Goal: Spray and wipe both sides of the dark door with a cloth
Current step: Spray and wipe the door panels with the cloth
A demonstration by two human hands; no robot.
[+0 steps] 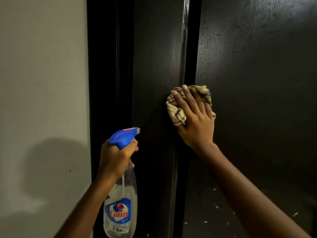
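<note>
The dark door (257, 83) fills the right half of the view, with a black frame (111, 66) to its left. My right hand (195, 121) presses a beige cloth with dark stripes (175, 109) flat against the door's left edge at mid height. My left hand (116, 157) grips the neck of a clear spray bottle with a blue trigger head (123, 137); its nozzle points at the frame. The bottle's body (121, 212) hangs below my fist and carries a blue label.
A pale grey wall (42, 83) stands at the left of the frame, with my arm's shadow low on it. White specks dot the door's lower part (216, 206). A narrow vertical gap (190, 57) runs between frame and door.
</note>
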